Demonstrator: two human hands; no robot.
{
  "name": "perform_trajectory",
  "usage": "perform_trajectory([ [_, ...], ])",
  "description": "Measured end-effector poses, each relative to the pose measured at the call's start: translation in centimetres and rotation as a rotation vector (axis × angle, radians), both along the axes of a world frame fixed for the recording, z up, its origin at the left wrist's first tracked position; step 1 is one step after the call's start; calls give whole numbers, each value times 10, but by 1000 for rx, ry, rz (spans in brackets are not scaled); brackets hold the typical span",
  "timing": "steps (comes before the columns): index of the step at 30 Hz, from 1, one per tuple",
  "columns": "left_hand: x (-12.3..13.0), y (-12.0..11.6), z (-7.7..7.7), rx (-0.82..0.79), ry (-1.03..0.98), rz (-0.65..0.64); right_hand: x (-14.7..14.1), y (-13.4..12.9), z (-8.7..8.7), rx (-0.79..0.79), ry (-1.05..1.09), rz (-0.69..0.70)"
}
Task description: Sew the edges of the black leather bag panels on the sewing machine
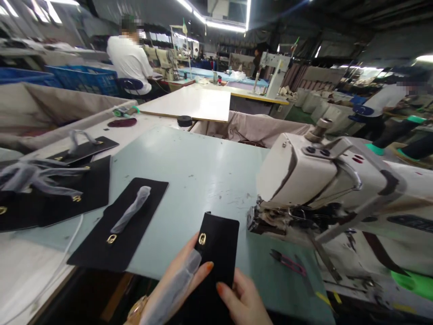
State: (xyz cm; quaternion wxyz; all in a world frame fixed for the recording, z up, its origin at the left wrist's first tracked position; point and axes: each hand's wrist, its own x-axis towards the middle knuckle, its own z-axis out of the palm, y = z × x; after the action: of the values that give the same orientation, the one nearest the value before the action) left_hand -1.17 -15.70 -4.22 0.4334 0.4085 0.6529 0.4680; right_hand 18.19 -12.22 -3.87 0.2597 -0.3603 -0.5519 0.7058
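Observation:
Both my hands grip a black panel (221, 239) with a gold ring fitting near its top and a strap wrapped in translucent film (176, 289). My left hand (189, 257) pinches its left side, the thumb on the front and the strap lying over the wrist. Its lower right edge is between the thumb and fingers of my right hand (241, 298). Another black panel (135, 225) with a wrapped strap and gold fitting lies flat to the left. Farther left, several such panels (91, 189) overlap in a pile.
A sewing machine (304, 176) stands at the right, with pink-handled thread snips (289, 262) below its head. The pale green tabletop (189, 167) spans the middle. A black round object (184, 121) sits at its far edge. A person in white (128, 58) sits at the back left.

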Motion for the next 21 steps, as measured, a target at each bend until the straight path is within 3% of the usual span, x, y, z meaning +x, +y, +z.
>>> perform_trajectory([
  [3,-67,-13,-12,164,403,196,-42,36,1,-40,27,-44],
  [6,-151,-17,-27,182,854,405,-69,85,9,-23,104,-249],
  [8,-194,-15,-38,84,899,408,-75,108,10,-66,272,-378],
  [10,-211,-11,-46,27,799,323,-72,109,4,-154,360,-399],
  [13,-188,-4,-48,43,591,235,-52,71,-17,-235,182,-269],
  [16,-125,2,-36,62,385,131,-27,16,-35,-289,-33,-128],
  [18,-79,8,-25,68,282,93,-16,-11,-38,-325,-85,-108],
  [21,-22,17,-13,80,111,127,-11,-25,-29,-312,-89,-109],
])
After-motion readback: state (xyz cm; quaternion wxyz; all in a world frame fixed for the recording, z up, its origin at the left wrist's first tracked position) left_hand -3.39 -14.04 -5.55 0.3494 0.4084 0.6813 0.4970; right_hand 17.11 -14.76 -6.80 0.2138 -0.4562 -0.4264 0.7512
